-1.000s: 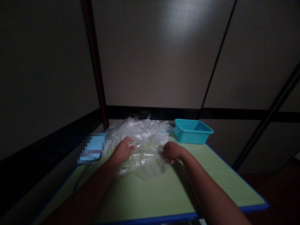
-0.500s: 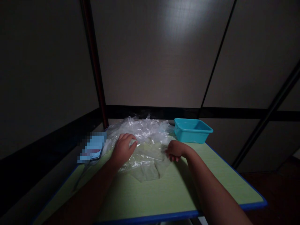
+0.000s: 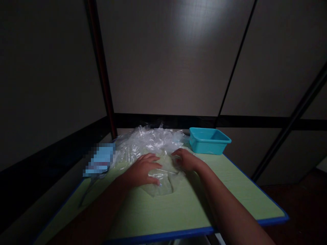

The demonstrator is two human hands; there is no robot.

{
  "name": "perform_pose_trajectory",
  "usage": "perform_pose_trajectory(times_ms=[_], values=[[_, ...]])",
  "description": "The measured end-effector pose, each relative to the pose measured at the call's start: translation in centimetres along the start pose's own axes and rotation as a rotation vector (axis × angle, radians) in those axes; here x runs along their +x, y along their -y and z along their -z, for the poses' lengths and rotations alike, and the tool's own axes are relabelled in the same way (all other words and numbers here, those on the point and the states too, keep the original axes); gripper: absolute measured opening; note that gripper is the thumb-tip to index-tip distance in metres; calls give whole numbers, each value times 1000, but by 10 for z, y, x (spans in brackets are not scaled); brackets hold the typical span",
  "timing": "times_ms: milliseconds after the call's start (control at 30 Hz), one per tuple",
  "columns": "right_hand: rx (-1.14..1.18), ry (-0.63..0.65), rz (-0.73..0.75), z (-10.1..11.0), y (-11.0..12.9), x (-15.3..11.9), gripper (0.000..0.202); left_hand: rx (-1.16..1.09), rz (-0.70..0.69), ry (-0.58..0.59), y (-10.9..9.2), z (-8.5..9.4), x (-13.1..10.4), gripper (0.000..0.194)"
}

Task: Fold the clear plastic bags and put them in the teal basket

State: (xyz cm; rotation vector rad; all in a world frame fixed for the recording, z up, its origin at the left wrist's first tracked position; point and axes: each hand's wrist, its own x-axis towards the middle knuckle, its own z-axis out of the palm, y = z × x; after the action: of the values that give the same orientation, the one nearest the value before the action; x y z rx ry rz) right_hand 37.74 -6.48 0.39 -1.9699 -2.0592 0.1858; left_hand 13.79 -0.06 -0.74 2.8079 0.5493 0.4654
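Note:
A clear plastic bag (image 3: 159, 189) lies flattened on the table's middle, in front of a crumpled heap of clear plastic bags (image 3: 150, 137). Over the flat bag's left part is my left hand (image 3: 144, 170), fingers spread and thumb apart, touching the film. My right hand (image 3: 187, 160) is at the bag's right side, its fingers bent loosely toward the left and slightly blurred. Nothing is visibly gripped in either hand. Where the flat bag ends and the heap begins is hard to make out.
A turquoise plastic basket (image 3: 209, 147) stands at the back right of the green table (image 3: 163, 216), which has a blue edge. At the left lies a phone-like device (image 3: 100, 158) with a blurred-out screen and a cord by it. Dark panels rise behind and at the left.
My left hand has moved right and nearer to me, spreading its fingers over the flat bag. My right hand has shifted slightly left and away from me, its fingers loosening from the bag's edge.

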Motion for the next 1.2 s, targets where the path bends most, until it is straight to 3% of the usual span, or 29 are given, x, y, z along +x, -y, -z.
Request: perform_pose_trajectory(times_ms=[67,267,400,567,667,767,867,967,1067,1200], values=[[-54,28,-29,-3,-1,-1,48,6,20,21,3,-1,-2,61],[-177,123,-314,-9,-5,1,73,32,77,97,4,-3,-3,73],[-186,185,-359,-14,-7,4,72,56,97,145,3,-5,-3,82],[-194,116,-389,-16,-7,3,73,44,85,207,1,-6,-4,88],[-186,-38,-346,-11,-5,3,61,33,77,149,0,-6,-4,81],[-127,-179,-257,-4,0,3,43,24,67,-18,2,-3,-1,57],[-61,-141,-156,0,8,4,33,-4,26,-202,3,-1,2,26],[32,-70,20,-2,18,1,27,-19,-2,-275,5,0,4,12],[59,-48,140,-9,26,-5,49,12,7,-264,7,-3,4,12],[2,143,50,-14,27,-8,82,74,65,-176,10,-7,1,32]])
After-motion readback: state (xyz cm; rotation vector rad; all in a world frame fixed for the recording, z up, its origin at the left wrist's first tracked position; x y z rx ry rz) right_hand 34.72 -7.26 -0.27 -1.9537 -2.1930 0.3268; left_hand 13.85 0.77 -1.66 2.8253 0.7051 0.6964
